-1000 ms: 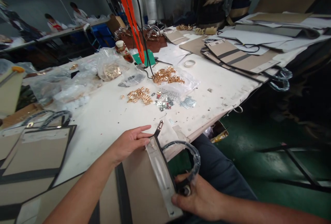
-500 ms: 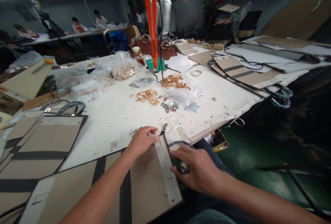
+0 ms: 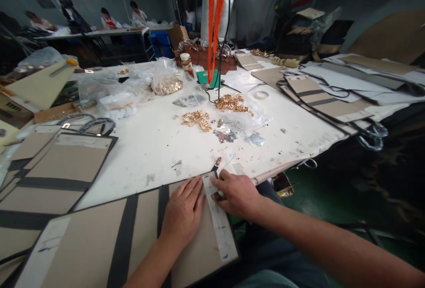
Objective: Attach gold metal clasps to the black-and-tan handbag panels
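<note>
A flat brown bag panel (image 3: 99, 239) with black strips lies on the white table (image 3: 149, 146) in front of me. My left hand (image 3: 183, 212) lies flat on it, fingers stretched out, beside the clear-taped top edge (image 3: 221, 226). My right hand (image 3: 236, 192) presses on that edge near the corner, fingers curled over a dark handle end that is mostly hidden. A small metal fitting (image 3: 218, 161) sticks out just beyond the corner.
Gold metal fittings (image 3: 196, 119) and silver parts (image 3: 229, 133) lie mid-table. Orange straps (image 3: 213, 17) hang above a green box. Plastic bags (image 3: 133, 88) sit behind. More bag panels are stacked at left (image 3: 59, 164) and right (image 3: 325, 97). People work at a far table (image 3: 109, 20).
The panel has slid further onto the table. My left hand moved from its corner to lie flat on it. My right hand came up from the handle to the taped edge.
</note>
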Demonstrator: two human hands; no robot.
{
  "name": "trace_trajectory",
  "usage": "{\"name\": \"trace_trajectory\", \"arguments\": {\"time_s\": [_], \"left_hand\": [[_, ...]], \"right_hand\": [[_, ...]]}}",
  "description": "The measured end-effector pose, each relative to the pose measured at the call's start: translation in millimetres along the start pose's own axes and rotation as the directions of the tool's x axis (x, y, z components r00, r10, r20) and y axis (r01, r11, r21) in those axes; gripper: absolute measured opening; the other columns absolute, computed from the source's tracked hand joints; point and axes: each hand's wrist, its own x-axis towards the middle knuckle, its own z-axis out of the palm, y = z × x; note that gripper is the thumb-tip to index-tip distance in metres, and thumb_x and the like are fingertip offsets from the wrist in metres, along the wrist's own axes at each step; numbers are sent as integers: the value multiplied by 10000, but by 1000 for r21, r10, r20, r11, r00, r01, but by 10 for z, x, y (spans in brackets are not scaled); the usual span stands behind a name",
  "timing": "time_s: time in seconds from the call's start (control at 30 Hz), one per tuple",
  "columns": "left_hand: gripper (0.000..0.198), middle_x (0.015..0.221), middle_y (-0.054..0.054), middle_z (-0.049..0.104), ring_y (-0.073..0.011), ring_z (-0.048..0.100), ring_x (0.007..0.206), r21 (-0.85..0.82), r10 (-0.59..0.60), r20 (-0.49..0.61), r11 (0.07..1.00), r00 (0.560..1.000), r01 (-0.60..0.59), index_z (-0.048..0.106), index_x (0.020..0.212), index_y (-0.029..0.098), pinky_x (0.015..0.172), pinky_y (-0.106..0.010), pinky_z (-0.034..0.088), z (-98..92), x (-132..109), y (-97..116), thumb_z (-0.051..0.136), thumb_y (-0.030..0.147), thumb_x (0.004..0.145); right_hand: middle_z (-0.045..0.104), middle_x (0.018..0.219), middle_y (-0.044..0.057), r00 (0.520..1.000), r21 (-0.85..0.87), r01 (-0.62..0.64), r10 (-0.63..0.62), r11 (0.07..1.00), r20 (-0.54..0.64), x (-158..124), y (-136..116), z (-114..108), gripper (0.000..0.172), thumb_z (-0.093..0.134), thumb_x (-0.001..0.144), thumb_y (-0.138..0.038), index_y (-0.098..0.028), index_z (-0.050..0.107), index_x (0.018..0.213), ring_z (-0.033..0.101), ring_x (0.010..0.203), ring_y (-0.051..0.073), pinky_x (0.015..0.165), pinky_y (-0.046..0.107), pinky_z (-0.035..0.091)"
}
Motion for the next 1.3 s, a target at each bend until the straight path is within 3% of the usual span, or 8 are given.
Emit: {"name": "trace_trajectory", "arguments": {"time_s": [0.1,0.3,0.53,0.8,0.97,1.07,1.17,1.3], "left_hand": [[462,1530,-123,616,-315,559,1408,102,14,41,995,999,-18,592,1492,156,1168,-509,475,14,-98,27,513,282,1054],[480,1509,-127,629,-303,595,1360,164,-36,91,986,995,21,569,1513,176,1121,-489,488,35,-103,14,491,320,1061],[480,1515,-117,625,-310,569,1380,248,20,53,968,998,-32,553,1521,176,1107,-471,446,74,-119,-7,459,321,1073],[459,1496,-128,636,-317,567,1369,294,62,55,953,997,-75,579,1495,167,1089,-454,435,91,-83,-1,474,268,1060],[469,1492,-118,642,-302,570,1361,314,55,46,947,997,-66,565,1506,174,1081,-455,442,92,-98,-2,455,290,1066],[476,1505,-101,635,-294,568,1363,314,35,29,948,999,-42,557,1515,193,1090,-453,439,98,-119,-8,451,328,1071],[478,1511,-82,634,-287,566,1364,290,44,6,956,999,-44,554,1516,197,1089,-440,441,101,-132,-10,461,334,1067],[486,1496,-85,646,-281,566,1361,242,59,-35,969,998,-49,545,1514,171,1089,-432,441,77,-128,-13,483,328,1058]], "right_hand": [[647,1255,101,1000,8,-7,7,1000,19,-2,-1,-6,580,628,957,-446,-281,531,1505,723,985,283,746,345,528],[636,1279,114,998,12,5,-6,1000,60,-10,-2,-21,642,604,970,-427,-264,450,1572,718,986,279,773,362,539],[641,1278,128,989,8,104,-105,994,103,82,33,-102,701,661,891,-338,-163,465,1541,701,1039,294,767,369,563],[660,1190,145,964,-83,241,-228,967,136,202,-34,-202,424,689,897,-328,-107,628,1254,698,956,291,701,377,586],[687,1121,132,970,-100,234,-225,967,94,213,-60,-185,392,709,884,-361,-114,674,1186,711,902,282,669,350,566],[718,1113,66,989,-2,147,-147,989,2,229,186,-177,329,690,904,-405,-242,733,1186,730,890,248,699,314,543],[741,1162,13,990,115,-39,54,993,-127,322,632,-215,317,669,934,-370,-337,767,1234,738,958,216,807,289,527],[756,1165,7,978,180,-183,198,967,-65,537,1129,-281,413,758,858,-314,-333,782,1270,725,1022,224,891,291,508]]}}
